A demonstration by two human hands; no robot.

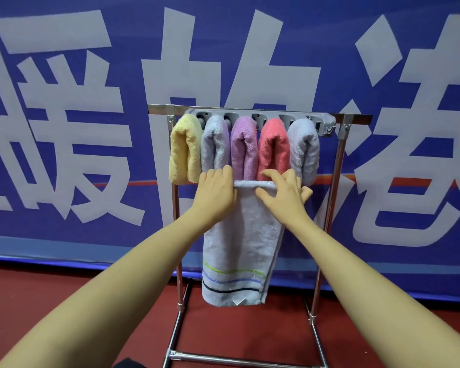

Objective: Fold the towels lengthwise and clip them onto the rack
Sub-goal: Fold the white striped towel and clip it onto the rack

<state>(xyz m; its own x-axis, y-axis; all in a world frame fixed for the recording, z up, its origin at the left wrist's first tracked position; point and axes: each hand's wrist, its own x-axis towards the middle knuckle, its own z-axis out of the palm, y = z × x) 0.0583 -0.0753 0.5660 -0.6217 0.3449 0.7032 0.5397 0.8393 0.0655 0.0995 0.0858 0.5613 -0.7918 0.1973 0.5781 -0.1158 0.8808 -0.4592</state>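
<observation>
Hands up at the rack (pixel 259 110), both on a sixth towel (pixel 239 235). Left hand (pixel 215 193) has its fingers curled round the towel's top left corner. Right hand (pixel 283 191) pinches the top edge near the right corner, fingers partly spread. The top edge is stretched taut between them, just below the clip bar (pixel 260 116); the rest hangs straight down in front of the rack, striped end lowest, clear of the floor (pixel 64 301).

On the bar, five folded towels are already clipped side by side: yellow (pixel 185 150), pale blue (pixel 214 143), purple (pixel 243 147), coral (pixel 272 150), grey (pixel 303 150). Every clip seen along the bar appears taken. Whether a free one remains at its right end I cannot tell.

Judgement: the held towel looks doubled but still wide, wider than any hung one, so the lengthwise fold seems unfinished.

Risks from here:
- Folding in mid-air, with no tabletop, the layers may slip askew if either grip loosens.
- The raised hands sit just in front of the purple and coral towels; a brush could tug one from its clip.
- Forcing a thick fold into a crowded bar may leave it poorly caught, so it drops.
</observation>
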